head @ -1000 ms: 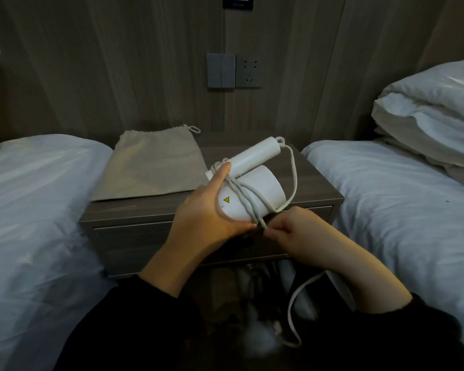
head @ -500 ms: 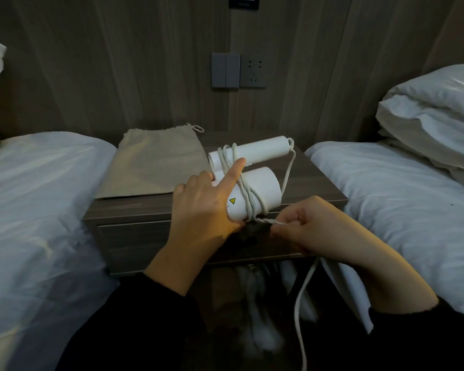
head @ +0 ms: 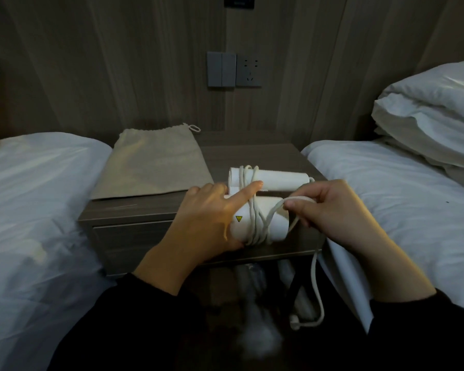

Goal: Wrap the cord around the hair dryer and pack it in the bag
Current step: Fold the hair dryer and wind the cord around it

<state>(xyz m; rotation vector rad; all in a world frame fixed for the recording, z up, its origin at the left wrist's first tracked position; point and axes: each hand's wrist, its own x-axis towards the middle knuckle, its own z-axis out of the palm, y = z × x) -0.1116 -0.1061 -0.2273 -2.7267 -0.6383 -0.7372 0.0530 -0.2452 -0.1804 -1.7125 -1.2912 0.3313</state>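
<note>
A white folded hair dryer (head: 277,179) is held over the front of the nightstand (head: 287,156), its handle lying across the top of the barrel. My left hand (head: 206,218) grips the barrel's left end, index finger pressed on the wound loops. The white cord (head: 255,223) circles the dryer several times. My right hand (head: 332,212) pinches the cord to the right of the barrel; the loose end hangs down to the plug (head: 295,323) near the floor. A beige drawstring bag (head: 156,164) lies flat on the nightstand's left half.
White beds flank the nightstand, the left bed (head: 38,199) and the right bed (head: 402,199) with stacked pillows (head: 434,113). A switch and wall socket (head: 235,69) sit on the wood panel behind. My dark sleeves fill the lower frame.
My right hand has risen from below the barrel up to its right side, carrying the cord around. Another loop lies on the dryer and the hanging tail is shorter.
</note>
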